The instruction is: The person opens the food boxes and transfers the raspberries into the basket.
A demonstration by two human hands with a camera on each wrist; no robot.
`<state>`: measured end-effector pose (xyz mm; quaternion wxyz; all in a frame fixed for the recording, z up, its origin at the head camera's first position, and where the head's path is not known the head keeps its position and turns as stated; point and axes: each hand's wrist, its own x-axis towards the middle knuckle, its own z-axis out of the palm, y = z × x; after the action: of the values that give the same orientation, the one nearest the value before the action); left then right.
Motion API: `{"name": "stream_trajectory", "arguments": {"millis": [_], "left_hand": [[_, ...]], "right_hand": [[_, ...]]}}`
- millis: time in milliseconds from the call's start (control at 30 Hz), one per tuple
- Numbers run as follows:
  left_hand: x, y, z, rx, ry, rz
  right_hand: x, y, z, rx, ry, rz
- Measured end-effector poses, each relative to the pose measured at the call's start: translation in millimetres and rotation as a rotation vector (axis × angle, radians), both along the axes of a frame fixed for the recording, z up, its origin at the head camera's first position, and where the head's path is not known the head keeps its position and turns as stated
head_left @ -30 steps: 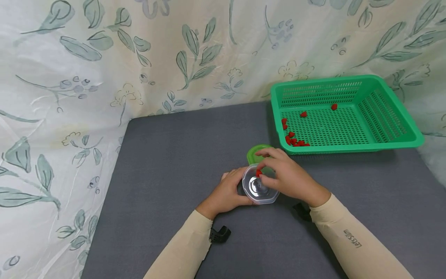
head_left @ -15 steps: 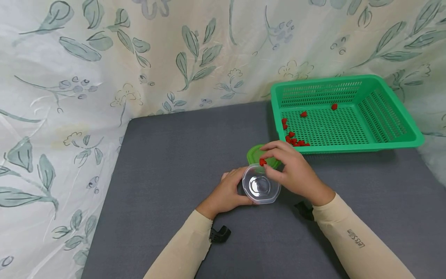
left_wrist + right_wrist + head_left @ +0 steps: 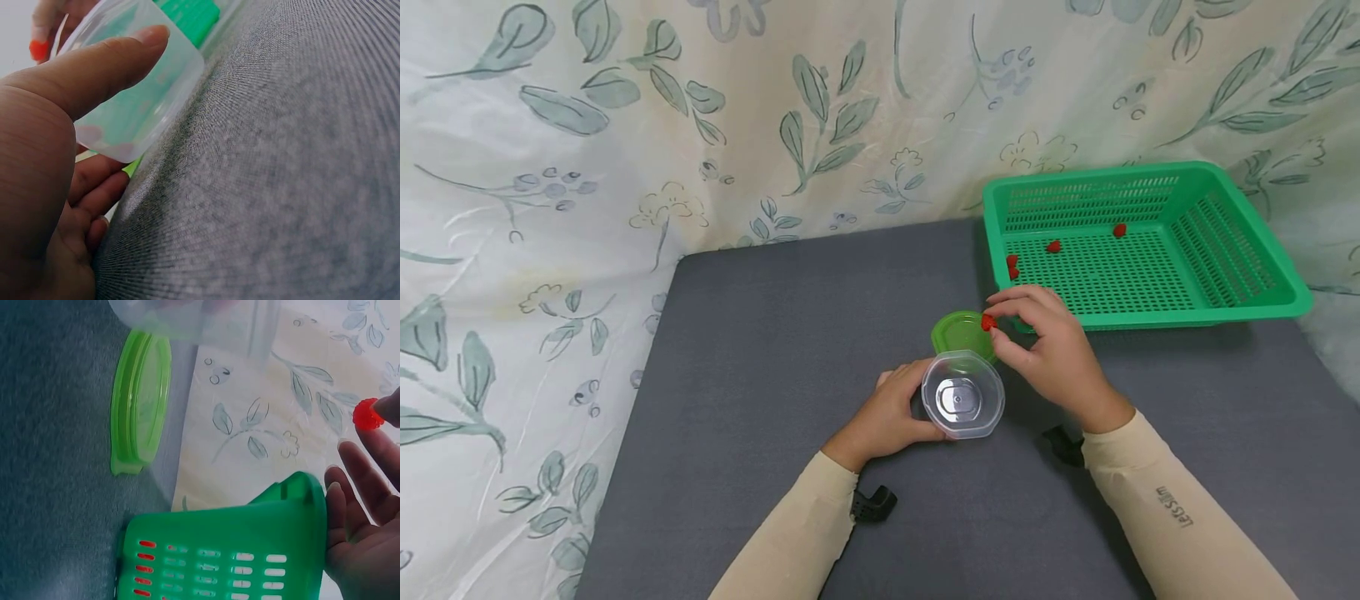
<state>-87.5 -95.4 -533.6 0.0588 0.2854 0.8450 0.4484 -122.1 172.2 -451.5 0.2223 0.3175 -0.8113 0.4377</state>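
Note:
My left hand (image 3: 897, 410) grips a clear plastic container (image 3: 962, 404) from its left side, thumb near and fingers behind. The left wrist view shows the thumb lying along the container's translucent wall (image 3: 159, 81). Between thumb and forefinger my right hand (image 3: 1052, 354) pinches a small red raspberry (image 3: 988, 322), whose bumpy surface shows in the right wrist view. That hand is up and to the right of the container, over the near left corner of the green basket (image 3: 1150, 321). A green lid (image 3: 958, 332) lies just behind the container.
Several more red raspberries (image 3: 1054, 247) lie inside the basket, towards its left side; the right hand hides part of the near corner. Grey cloth (image 3: 790, 317) covers the table. A curtain with a leaf print (image 3: 827, 108) hangs behind and to the left.
My right hand, still pinching the raspberry, has drawn back from over the container, up and right to the basket's corner. The left hand and container have stayed in place.

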Motion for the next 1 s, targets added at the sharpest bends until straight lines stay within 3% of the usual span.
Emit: {"name": "stream_trajectory", "arguments": {"millis": [167, 467, 1000], "left_hand": [[-0.2, 0.3, 0.6, 0.009, 0.022, 0.008], [-2.1, 0.9, 1.1, -0.010, 0.014, -0.004], [-1.2, -0.3, -0.7, -0.004, 0.012, 0.008]], "right_hand": [[-5.9, 8, -1.0, -0.015, 0.002, -0.054], [-14.8, 26, -2.8, 0.003, -0.020, -0.266], [-18.3, 27, -6.8, 0.077, -0.028, -0.318]]}}
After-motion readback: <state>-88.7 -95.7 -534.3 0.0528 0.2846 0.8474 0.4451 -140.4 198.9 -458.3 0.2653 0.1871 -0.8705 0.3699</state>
